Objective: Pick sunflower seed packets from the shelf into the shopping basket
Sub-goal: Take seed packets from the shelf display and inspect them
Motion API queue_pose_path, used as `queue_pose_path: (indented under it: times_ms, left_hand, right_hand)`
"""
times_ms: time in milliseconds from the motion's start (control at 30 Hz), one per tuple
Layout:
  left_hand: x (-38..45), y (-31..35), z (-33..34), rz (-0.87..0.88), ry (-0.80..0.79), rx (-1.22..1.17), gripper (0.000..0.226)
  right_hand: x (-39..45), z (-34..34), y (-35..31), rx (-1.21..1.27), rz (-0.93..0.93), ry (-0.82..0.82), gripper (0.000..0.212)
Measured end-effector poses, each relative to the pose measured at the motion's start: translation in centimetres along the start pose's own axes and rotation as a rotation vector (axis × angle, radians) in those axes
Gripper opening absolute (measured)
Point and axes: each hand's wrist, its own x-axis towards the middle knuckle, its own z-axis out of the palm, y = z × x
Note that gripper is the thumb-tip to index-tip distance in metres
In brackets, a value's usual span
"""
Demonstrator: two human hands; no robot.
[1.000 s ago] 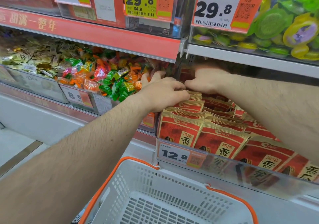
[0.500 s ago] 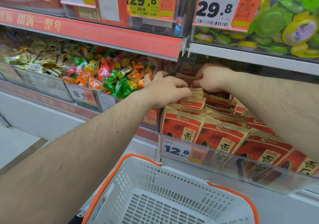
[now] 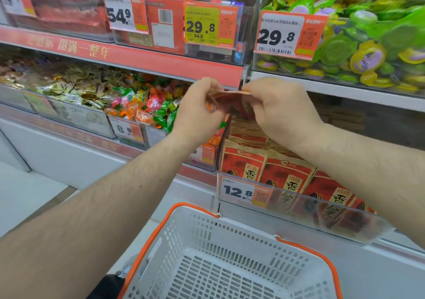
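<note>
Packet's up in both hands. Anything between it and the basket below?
Nothing visible blocks the drop. Left hand and right hand pinch the red packet above the shelf stock. The basket sits open below and nearer; only the clear shelf lip juts out beside the path.

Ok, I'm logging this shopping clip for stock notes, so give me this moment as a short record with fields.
held item: red sunflower seed packet, lifted above the shelf stack
left hand: pinches the packet's left side
right hand: pinches the packet's right side
shelf stock: red and gold seed packets standing behind a clear plastic shelf guard
price tag: 12.8
basket: white plastic shopping basket with orange rim, below the hands, no packet seen inside
</note>
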Motion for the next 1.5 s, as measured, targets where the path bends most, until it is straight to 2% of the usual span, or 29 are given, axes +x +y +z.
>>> queue_pose_path:
  times_ms: [133,233,333,500,600,667,767,800,933,1167,1300,1500]
  left_hand:
    - [-1.0,1.0,-3.5,0.055,0.105,-0.109,0.026]
    - [-2.0,1.7,-5.7,-0.051,0.111,-0.240,0.031]
    - [-3.2,1.5,-7.2,-0.208,0.040,-0.392,0.030]
    - [-5.8,0.6,-8.6,-0.410,0.027,-0.580,0.023]
    - [-7.4,-0.1,-8.3,-0.521,-0.013,-0.750,0.011]
    - [-8.0,-0.9,-8.6,-0.530,-0.111,-0.640,0.007]
    - [-8.3,-1.9,-9.6,-0.539,-0.303,-0.476,0.018]
    - [-8.4,-2.1,-9.8,-0.553,-0.359,-0.440,0.015]
    - [-8.7,-2.3,-10.3,-0.638,-0.493,-0.392,0.010]
    - [-9.8,-2.5,-9.7,-0.702,-0.594,-0.390,0.014]
    - [-9.8,-2.3,-9.2,-0.709,-0.583,-0.405,0.016]
    - [-9.7,-2.3,-8.8,-0.683,-0.513,-0.427,0.018]
  right_hand:
    - [0.8,-0.3,-3.3,0.128,-0.020,0.262,0.026]
    - [1.2,0.3,-6.1,0.297,0.045,0.313,0.020]
    - [0.6,1.1,-8.3,0.455,0.145,0.258,0.018]
    - [-1.5,2.4,-9.6,0.683,0.351,-0.089,0.018]
    - [-2.6,3.5,-9.5,0.811,0.478,-0.222,0.018]
    - [-3.5,3.9,-9.3,0.875,0.568,-0.255,0.021]
    - [-5.0,4.7,-9.1,0.925,0.654,-0.277,0.029]
    - [-5.6,5.1,-9.1,0.946,0.670,-0.291,0.031]
    - [-7.5,5.9,-9.1,1.076,0.730,-0.341,0.031]
    - [-9.9,6.1,-9.0,1.237,0.840,-0.387,0.031]
    - [-9.9,6.1,-8.6,1.247,0.853,-0.372,0.031]
    - [-9.6,6.4,-8.1,1.132,0.789,-0.347,0.026]
